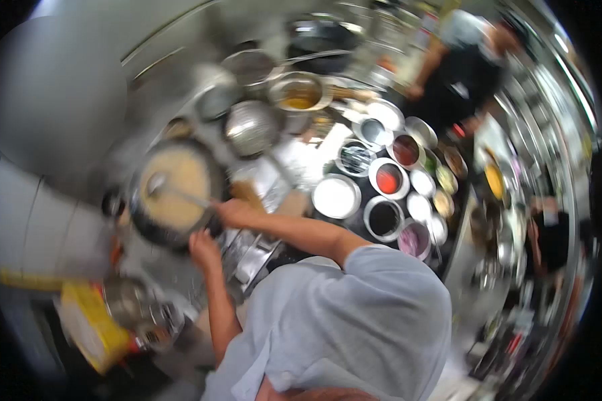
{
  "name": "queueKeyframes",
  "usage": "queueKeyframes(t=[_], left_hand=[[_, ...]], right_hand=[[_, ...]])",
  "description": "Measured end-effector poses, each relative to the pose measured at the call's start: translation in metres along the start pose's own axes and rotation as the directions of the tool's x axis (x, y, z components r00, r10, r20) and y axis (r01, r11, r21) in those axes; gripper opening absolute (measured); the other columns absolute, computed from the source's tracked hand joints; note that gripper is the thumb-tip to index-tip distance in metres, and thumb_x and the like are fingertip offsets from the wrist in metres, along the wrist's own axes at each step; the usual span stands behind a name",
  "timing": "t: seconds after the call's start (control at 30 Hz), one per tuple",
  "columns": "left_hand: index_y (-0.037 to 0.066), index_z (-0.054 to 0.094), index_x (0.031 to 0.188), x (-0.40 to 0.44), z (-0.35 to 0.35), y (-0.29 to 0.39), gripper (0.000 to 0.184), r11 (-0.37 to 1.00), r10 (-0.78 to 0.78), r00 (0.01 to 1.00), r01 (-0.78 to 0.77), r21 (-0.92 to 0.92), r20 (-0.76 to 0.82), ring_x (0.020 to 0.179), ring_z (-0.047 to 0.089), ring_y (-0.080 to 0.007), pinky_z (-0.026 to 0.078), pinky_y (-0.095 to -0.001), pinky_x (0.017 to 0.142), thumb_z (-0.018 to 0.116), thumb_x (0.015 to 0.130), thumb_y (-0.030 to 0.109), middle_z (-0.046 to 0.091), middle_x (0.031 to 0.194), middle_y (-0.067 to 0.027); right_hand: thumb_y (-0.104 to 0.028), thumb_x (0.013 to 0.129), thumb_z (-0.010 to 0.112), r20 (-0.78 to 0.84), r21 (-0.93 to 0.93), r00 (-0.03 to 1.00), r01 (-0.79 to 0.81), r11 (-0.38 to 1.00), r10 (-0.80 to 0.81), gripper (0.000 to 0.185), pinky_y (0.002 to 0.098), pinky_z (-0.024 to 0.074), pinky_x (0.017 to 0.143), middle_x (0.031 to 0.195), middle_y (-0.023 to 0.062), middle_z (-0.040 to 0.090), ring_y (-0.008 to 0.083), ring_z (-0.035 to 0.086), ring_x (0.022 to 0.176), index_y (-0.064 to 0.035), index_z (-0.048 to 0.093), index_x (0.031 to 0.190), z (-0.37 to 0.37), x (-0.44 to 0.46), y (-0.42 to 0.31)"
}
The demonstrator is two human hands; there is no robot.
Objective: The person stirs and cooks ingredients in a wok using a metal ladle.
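Note:
A dark wok (pixel 139 217) sits at the left, with a pale yellowish liquid (pixel 177 164) filling much of it. My right hand (pixel 237 213) is closed round the handle of a metal ladle (pixel 192 197), whose round bowl rests in the liquid. At the near edge of the wok, my left hand (pixel 205 250) is closed on its rim or handle; blur hides exactly which. A perforated metal strainer (pixel 252 127) lies just beyond the wok, its handle pointing toward the counter.
Several bowls of sauces and ingredients stand to the right, including a red one (pixel 388 179) and a dark one (pixel 383 218). Behind them works a person in a dark apron (pixel 465 83). A pot with amber liquid (pixel 299 99) stands at the back. A yellow package (pixel 93 324) lies lower left.

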State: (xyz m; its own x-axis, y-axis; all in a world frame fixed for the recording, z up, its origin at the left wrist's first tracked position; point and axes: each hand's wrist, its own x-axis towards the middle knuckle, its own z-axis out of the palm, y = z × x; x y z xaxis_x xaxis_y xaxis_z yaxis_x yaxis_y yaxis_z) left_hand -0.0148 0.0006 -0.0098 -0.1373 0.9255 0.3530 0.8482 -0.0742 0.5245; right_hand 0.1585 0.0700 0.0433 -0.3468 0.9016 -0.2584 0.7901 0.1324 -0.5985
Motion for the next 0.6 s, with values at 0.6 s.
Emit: queueKeyframes(t=[0.6], left_hand=[[0.0,0.072,0.109,0.016,-0.006,-0.031,0.03,0.967,0.219,0.958,-0.239,0.092,0.187,0.092,0.064,-0.0427,0.05,-0.0516,0.08,0.058,0.103,0.025,0.066,0.098,-0.0215]], right_hand=[[-0.028,0.092,0.06,-0.082,0.049,0.993,-0.079,0.996,0.082,0.038,0.0504,0.0583,0.078,0.1,0.0233,0.074,0.0396,0.073,0.089,0.0008,0.064,0.117,-0.021,-0.122,0.039]])
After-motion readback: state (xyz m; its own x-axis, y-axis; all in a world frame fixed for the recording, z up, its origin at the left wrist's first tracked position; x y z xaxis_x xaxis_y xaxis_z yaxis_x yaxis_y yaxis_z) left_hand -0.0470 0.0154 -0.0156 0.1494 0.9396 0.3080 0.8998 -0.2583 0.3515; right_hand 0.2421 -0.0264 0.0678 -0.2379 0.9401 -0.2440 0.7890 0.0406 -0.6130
